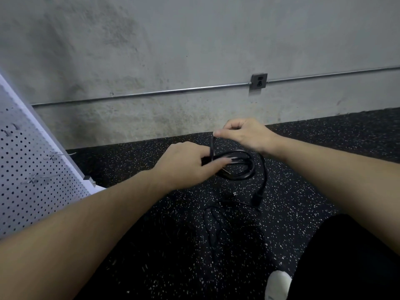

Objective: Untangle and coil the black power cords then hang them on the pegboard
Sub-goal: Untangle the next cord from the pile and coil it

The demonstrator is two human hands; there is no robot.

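A black power cord coil (pixel 240 164) hangs in the air in front of me, above the speckled floor. My left hand (pixel 184 164) grips the coil's left side, index finger laid along the loops. My right hand (pixel 244 134) pinches a short upright stretch of cord (pixel 212 148) that runs down across the coil. One plug end (pixel 258 197) dangles below the coil. More tangled black cords (pixel 227 226) lie on the floor beneath, hard to make out against the dark mat. The white pegboard (pixel 26 169) leans at the left with metal hooks (pixel 58 155).
A concrete wall stands ahead with a metal conduit (pixel 151 94) and an outlet box (pixel 258 81). My black trouser leg (pixel 350 256) and white shoe (pixel 278 284) are at the lower right. The black speckled floor mat (pixel 151 256) spreads below.
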